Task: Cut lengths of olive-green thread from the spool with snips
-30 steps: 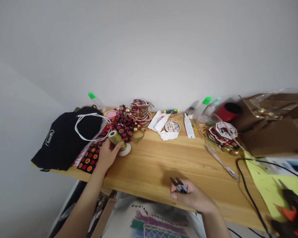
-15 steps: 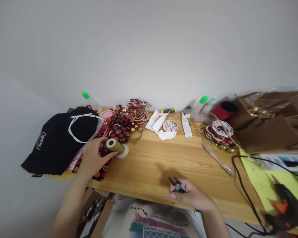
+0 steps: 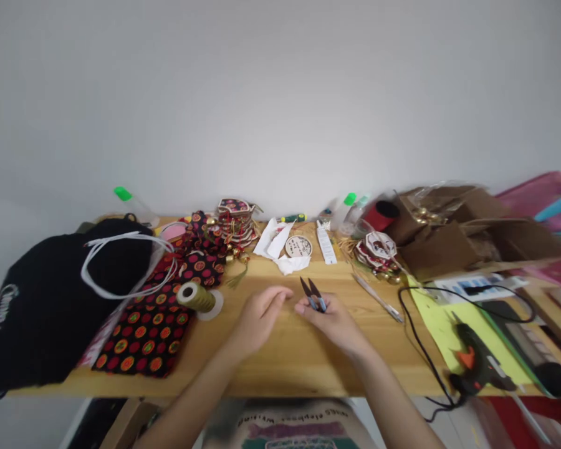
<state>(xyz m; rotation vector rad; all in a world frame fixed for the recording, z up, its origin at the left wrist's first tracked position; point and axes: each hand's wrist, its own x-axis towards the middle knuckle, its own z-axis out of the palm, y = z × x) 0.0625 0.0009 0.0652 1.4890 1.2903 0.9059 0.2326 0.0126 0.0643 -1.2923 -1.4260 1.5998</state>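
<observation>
Snips: small thread snips (image 3: pixel 313 294) with 2 dark pointed blades are sitting in the right hand (image 3: pixel 333 320), above the middle of the wooden table (image 3: pixel 280 368), blades aiming away from the person.
Right hand: fingers are closing around the snips' handle end, gripping it, with both blade tips showing beyond the fingertips.
Left hand: left hand (image 3: pixel 258 317) is resting just beside the right one, fingers loosely extended and holding nothing, fingertips close to the snips.
Handling: the snips are looking light, stiff and sharp at the tips, so the springy handle end is likely the safe place to hold.
Spool: spool of olive-gold thread (image 3: pixel 197 297) is lying on its side, left of the left hand, on the edge of the patterned fabric (image 3: pixel 146 330).
Right side: glue gun (image 3: pixel 473 363) is lying on a yellow-green sheet (image 3: pixel 437 321), its black cord (image 3: pixel 414 337) looping across the table.
</observation>
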